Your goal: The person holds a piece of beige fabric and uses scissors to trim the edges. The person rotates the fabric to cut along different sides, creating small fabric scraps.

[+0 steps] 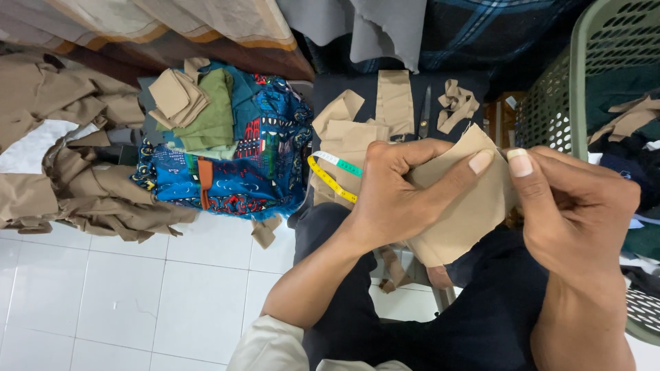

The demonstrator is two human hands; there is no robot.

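Seen from above, bare white tile floor [137,288] fills the lower left of the frame, while the person's dark-trousered lap takes the lower middle. Just above it, right of centre, the left hand [405,189] and right hand [577,206] meet, fingers clamped together on a tan fabric piece [467,213]. Beyond them a dark worktop [344,86] carries tan cut pieces [395,99], a yellow tape measure [330,180] and scissors [425,110], with a patterned blue cloth pile [234,151] at upper left and a green basket [591,75] at upper right.
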